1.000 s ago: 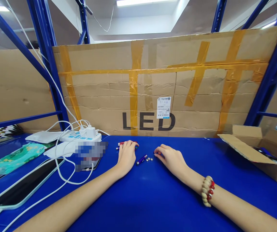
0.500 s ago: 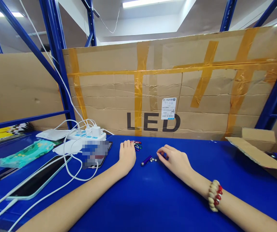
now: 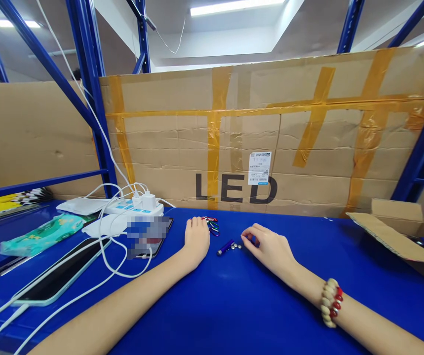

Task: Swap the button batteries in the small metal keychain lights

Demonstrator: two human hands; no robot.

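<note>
My left hand [image 3: 197,241] lies palm down on the blue table, fingers stretched out. Close against its right side are several small coloured clips [image 3: 213,227] that look like carabiners, partly covered by the hand. A small purple cylinder [image 3: 225,247], like a mini flashlight, lies between my hands. Beside its right end sit several small silver button cells [image 3: 236,246]. Just right of these rests my right hand [image 3: 269,246], its thumb and fingers curled together at the tips. Whether anything is between those fingertips is hidden.
A phone [image 3: 59,273] with white cables and a power strip [image 3: 137,207] occupy the left, by a teal packet [image 3: 45,234]. An open cardboard box [image 3: 397,241] stands at right. A tall cardboard panel [image 3: 182,148] closes off the back, between blue rack posts [image 3: 93,88].
The whole view has shifted slightly down and right. Both hands keep the same places beside the clips and the button cells; nothing has visibly been picked up or let go.
</note>
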